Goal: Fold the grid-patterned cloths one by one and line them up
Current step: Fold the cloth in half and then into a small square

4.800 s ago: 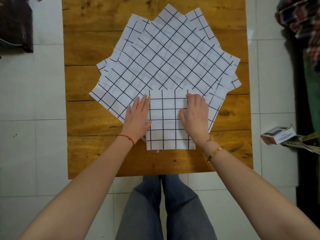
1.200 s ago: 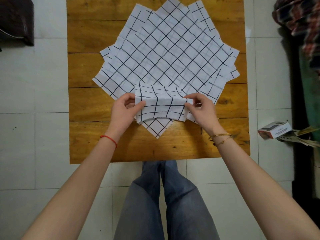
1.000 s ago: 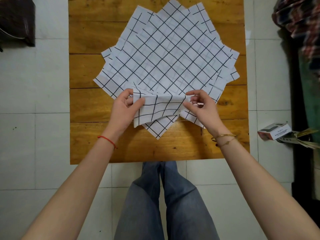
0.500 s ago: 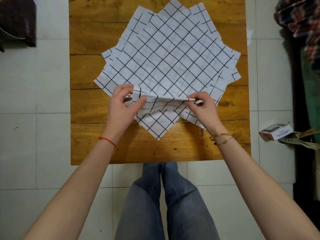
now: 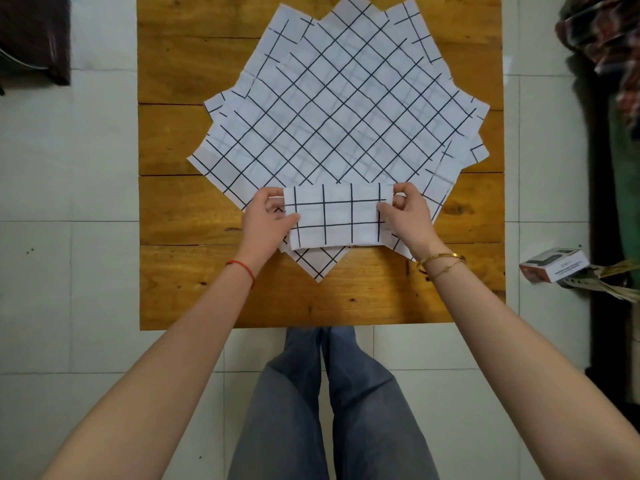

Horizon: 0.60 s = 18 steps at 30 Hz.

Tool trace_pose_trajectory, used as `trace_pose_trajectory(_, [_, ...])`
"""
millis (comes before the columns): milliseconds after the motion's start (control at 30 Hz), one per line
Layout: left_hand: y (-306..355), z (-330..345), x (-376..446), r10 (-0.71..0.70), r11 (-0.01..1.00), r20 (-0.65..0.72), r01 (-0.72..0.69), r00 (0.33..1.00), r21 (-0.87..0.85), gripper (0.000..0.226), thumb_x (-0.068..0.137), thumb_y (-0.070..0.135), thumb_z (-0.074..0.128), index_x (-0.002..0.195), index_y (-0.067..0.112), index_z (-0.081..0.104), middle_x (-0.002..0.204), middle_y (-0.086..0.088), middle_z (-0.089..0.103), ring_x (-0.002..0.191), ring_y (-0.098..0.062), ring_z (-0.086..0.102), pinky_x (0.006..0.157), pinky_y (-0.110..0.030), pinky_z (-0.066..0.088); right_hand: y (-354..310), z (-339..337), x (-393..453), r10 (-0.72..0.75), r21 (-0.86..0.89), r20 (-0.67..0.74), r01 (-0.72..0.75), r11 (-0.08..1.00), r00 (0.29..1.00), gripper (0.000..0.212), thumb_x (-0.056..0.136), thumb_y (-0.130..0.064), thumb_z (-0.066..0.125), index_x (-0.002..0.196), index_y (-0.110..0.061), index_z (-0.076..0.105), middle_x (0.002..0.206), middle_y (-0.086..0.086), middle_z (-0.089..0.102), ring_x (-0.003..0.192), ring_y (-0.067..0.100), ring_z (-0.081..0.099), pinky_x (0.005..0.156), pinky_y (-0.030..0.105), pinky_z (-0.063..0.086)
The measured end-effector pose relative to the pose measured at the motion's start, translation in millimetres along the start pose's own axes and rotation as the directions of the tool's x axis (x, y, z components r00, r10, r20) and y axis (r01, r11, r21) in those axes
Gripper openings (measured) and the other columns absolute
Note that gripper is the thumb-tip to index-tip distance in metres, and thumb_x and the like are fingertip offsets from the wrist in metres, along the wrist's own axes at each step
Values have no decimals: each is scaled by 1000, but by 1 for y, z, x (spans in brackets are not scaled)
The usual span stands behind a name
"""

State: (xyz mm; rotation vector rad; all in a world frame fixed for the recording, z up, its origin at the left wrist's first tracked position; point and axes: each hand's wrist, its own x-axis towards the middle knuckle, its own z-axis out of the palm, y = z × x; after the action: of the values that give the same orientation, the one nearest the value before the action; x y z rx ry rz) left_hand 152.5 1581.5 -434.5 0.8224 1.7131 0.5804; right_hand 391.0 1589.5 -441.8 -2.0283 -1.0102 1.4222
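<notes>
Now your left hand (image 5: 266, 216) and right hand (image 5: 407, 216) pinch the folded cloth (image 5: 337, 216) flattened, no longer bunched, at centre frame.

— Table (image 5: 194, 209)?
— Wood planks, amber, knotted, slight sheen.
— Cloths (image 5: 332, 109)?
— Thin matt white fabric, black grid, creased.
— Floor (image 5: 69, 168)?
— Pale glossy tile.
— Bracelets (image 5: 440, 259)?
— Shiny gold-coloured metal.

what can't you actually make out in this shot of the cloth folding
Head view only:
- How many cloths are in the spread stack: they overlap, only corners show.
- The folded cloth: its layer count is hidden by its top face.
- Its ends: covered by the left hand and right hand.
- The table: its far edge is cut off by the frame.
- Print on the small box: too small.
</notes>
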Motion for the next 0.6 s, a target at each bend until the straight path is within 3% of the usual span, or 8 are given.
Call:
trace_pose_trajectory(100, [-14,8,12,-16,999,6,15,1000,38,55,79,-8,67,121,17,44,117,-15,59,87,-15,59,81,-26,57,7,7,6,-35,-170,-13,32,985,999,40,87,-11,58,125,-13,43,82,-5,42,66,7,42,59,18,38])
trace_pose_trajectory(200, [-21,11,14,120,970,-34,-110,992,219,62,81,-6,64,133,16,40,126,-5,54,103,-16,57,88,-21,51,11,13,8,-108,-318,-26,94,944,994,45,86,-11,57,128,-10,43,97,1,49,79,13,52,75,30,47])
trace_pose_trajectory(267, [-24,11,11,312,857,-25,-270,950,438,62,83,3,66,138,14,40,135,-3,47,123,-17,46,106,-24,38,12,19,6,-262,-557,-75,177,811,962,45,83,-12,55,127,-7,46,111,9,52,99,25,52,87,40,46])
trace_pose_trajectory(333, [-26,11,7,437,712,48,-378,898,591,61,86,12,63,142,14,39,142,-2,43,134,-17,36,114,-30,30,8,27,1,-447,-737,-64,260,624,892,44,81,-14,53,123,-5,50,116,14,51,104,30,48,86,43,45])
trace_pose_trajectory(400, [-30,11,3,485,554,155,-439,861,707,63,89,18,60,146,15,34,149,-3,37,140,-20,30,116,-38,28,1,39,-3,-539,-768,54,380,515,840,43,84,-15,50,126,-7,51,125,14,51,115,31,46,93,43,44])
trace_pose_trajectory(467, [-35,12,1,464,408,256,-461,848,788,69,92,23,57,151,15,24,157,-4,25,146,-23,20,119,-43,23,-1,54,-2,-542,-749,231,503,432,808,45,90,-17,46,134,-8,46,140,11,45,132,32,36,107,45,35])
trace_pose_trajectory(600, [-46,8,4,337,290,318,-419,886,861,73,97,27,50,155,16,7,163,-1,2,150,-24,0,120,-52,12,-2,80,0,-408,-745,470,600,292,783,53,98,-24,36,149,-11,27,157,4,24,146,29,16,118,48,17])
